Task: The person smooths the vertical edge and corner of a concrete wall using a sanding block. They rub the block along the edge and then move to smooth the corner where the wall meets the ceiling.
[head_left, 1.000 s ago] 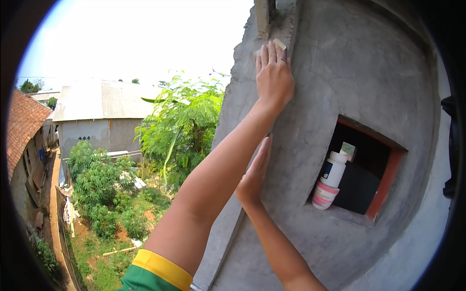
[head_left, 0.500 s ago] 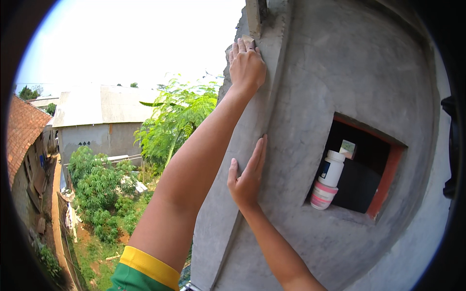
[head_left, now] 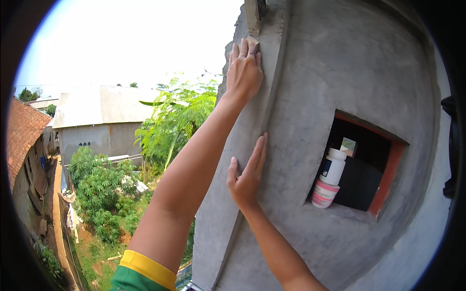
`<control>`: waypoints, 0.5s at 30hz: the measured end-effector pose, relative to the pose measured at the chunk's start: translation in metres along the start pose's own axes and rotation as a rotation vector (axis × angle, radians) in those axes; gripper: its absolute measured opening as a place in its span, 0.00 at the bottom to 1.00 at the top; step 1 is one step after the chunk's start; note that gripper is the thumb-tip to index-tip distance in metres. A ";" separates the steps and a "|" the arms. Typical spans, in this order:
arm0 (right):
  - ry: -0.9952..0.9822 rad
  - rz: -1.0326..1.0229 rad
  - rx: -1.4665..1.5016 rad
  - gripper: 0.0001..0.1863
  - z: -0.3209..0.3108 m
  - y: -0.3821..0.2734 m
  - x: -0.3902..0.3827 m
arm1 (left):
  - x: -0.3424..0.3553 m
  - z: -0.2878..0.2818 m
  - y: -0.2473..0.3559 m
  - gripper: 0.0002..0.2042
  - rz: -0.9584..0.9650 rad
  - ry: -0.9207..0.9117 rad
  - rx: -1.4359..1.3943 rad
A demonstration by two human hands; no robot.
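Note:
My left hand (head_left: 245,72) is stretched high up the grey plastered wall pillar (head_left: 250,114). Under its fingertips it presses a small tan piece of what looks like sandpaper (head_left: 252,40) against the plaster; most of that piece is hidden by the fingers. Lower down, my right hand (head_left: 246,179) lies against the raised edge of the pillar, fingers straight and thumb apart, with nothing in it.
Right of my hands a square opening (head_left: 361,177) with a reddish frame holds a white bottle (head_left: 333,166) stacked on a pink-and-white tub (head_left: 324,194). A wooden post (head_left: 252,17) stands above my left hand. Left of the pillar the ground drops to trees (head_left: 99,186) and houses (head_left: 99,114).
My left hand has slid slightly down and left on the pillar, with the tan piece still under its fingers. The right hand stays in place.

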State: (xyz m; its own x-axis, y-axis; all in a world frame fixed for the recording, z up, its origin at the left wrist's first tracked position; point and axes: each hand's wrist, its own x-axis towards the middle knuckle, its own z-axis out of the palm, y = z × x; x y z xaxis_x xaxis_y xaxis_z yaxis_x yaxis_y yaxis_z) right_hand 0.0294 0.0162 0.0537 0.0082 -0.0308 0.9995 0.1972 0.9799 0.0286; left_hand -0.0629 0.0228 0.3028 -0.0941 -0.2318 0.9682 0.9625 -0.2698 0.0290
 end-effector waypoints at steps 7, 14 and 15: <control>-0.007 -0.001 -0.023 0.44 0.001 0.001 0.000 | -0.016 0.004 0.014 0.22 0.034 -0.010 -0.117; -0.026 -0.019 -0.080 0.44 -0.001 -0.001 0.001 | -0.029 0.002 0.014 0.22 -0.056 0.080 -0.153; -0.024 -0.020 -0.079 0.44 -0.001 -0.001 0.001 | -0.030 0.001 0.012 0.22 -0.040 0.073 -0.150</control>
State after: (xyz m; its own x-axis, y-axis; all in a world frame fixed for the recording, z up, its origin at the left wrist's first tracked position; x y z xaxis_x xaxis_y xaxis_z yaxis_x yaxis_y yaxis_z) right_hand 0.0301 0.0153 0.0545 -0.0201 -0.0446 0.9988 0.2743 0.9604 0.0484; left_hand -0.0484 0.0274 0.2741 -0.1553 -0.2843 0.9461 0.9094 -0.4153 0.0244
